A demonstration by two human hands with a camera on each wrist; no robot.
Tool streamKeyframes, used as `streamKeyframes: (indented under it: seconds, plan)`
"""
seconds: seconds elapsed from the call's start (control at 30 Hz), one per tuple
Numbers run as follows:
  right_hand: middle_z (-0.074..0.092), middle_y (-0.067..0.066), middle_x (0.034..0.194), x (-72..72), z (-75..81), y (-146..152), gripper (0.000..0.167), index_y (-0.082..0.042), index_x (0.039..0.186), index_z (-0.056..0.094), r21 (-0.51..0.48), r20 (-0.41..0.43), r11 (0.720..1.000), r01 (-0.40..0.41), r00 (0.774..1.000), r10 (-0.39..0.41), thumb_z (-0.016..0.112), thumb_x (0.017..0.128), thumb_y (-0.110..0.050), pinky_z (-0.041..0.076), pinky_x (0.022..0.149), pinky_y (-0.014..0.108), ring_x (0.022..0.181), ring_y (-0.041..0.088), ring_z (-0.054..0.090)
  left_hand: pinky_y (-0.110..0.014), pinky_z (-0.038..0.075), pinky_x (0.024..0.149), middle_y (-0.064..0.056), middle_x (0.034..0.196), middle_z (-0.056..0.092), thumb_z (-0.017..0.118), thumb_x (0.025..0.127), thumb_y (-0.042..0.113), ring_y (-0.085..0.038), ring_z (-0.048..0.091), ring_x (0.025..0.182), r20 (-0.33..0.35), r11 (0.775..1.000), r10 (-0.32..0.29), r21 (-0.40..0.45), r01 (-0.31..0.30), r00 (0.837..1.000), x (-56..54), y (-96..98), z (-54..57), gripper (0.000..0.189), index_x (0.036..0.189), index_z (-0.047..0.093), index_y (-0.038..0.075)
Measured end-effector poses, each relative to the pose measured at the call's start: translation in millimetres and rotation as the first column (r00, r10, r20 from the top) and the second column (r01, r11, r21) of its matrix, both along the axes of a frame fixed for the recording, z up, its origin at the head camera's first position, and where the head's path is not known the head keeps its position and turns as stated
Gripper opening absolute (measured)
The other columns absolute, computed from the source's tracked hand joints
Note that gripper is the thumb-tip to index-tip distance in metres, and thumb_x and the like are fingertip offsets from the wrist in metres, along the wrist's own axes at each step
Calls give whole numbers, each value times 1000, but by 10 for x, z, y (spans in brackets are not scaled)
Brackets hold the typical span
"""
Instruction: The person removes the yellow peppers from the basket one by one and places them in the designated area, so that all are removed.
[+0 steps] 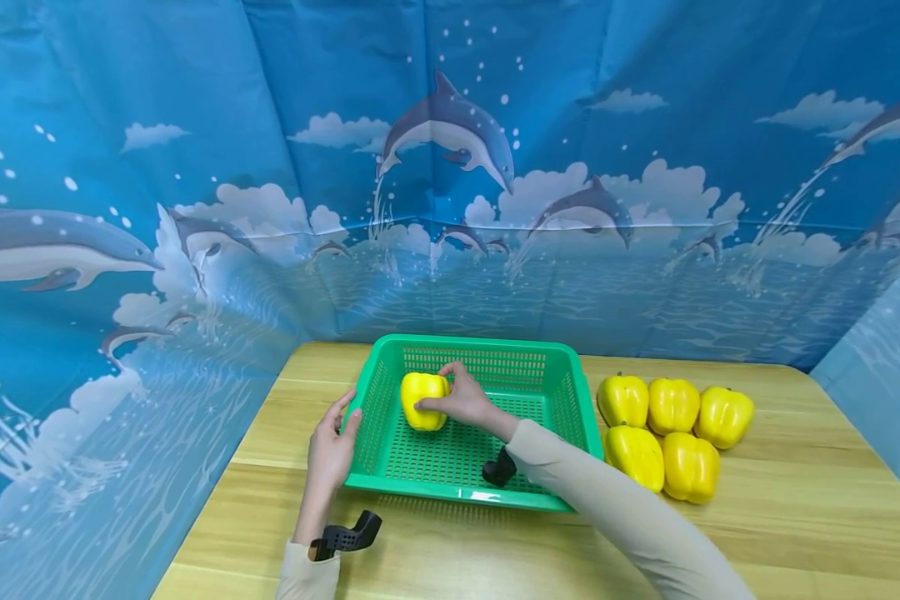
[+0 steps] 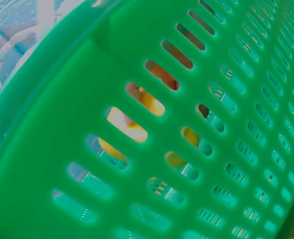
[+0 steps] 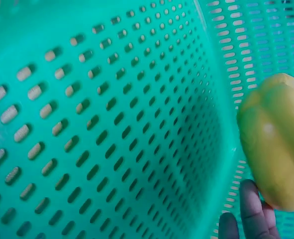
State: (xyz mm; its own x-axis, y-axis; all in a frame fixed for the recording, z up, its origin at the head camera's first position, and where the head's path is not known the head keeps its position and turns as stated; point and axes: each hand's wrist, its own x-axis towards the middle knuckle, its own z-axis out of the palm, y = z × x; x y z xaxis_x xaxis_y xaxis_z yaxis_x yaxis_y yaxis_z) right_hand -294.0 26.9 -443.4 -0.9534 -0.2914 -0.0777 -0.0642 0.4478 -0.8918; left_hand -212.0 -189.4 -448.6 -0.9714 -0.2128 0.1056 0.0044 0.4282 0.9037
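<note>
A yellow bell pepper is over the left half of a green plastic basket. My right hand grips it, thumb across the near side and fingers behind. In the right wrist view, the pepper shows at the right with fingertips at its lower end. My left hand holds the basket's left rim between thumb and fingers. The left wrist view is filled by the slotted basket wall, with bits of yellow showing through; no left fingers show there.
Several yellow bell peppers stand grouped on the wooden table, just right of the basket. A blue dolphin-print curtain hangs behind and beside the table. A black wrist mount sits on the left wrist.
</note>
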Motion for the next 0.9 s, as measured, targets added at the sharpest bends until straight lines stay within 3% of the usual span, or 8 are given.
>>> streamKeyframes:
  seconds: [0.13, 0.33, 0.57, 0.9]
  plan:
    - [51, 20, 107, 40, 36, 17, 61, -5, 115, 38, -39, -12, 999, -5, 1000, 4, 79, 76, -29, 53, 66, 38, 79, 23, 61, -28, 29, 47, -4, 66, 35, 50, 100, 22, -17, 29, 46, -3, 1000, -1, -2, 1, 1000, -2, -3, -2, 40, 140, 49, 19]
    - [52, 18, 98, 103, 91, 66, 61, -7, 116, 40, -60, -38, 998, 23, 999, -26, 79, 75, -31, 51, 61, 35, 75, 23, 55, -27, 29, 46, -4, 65, 34, 50, 100, 23, -16, 28, 46, 6, 1000, 2, -3, -2, 1000, 0, -2, -2, 40, 140, 48, 19]
    - [52, 20, 94, 178, 246, 229, 61, -9, 118, 40, -132, -7, 990, 43, 999, -44, 78, 77, -34, 51, 68, 47, 76, 26, 54, -27, 28, 47, -4, 67, 33, 51, 100, 23, -15, 28, 46, 8, 1000, 2, -2, -2, 1000, -5, 4, -8, 40, 140, 49, 20]
    - [47, 18, 97, 273, 487, 566, 62, -12, 120, 36, -199, 12, 978, 56, 998, -55, 76, 80, -35, 49, 66, 36, 79, 27, 52, -27, 28, 45, -4, 65, 34, 50, 100, 23, -15, 28, 45, 13, 1000, 0, 8, 0, 1000, -1, -7, -7, 40, 140, 48, 21]
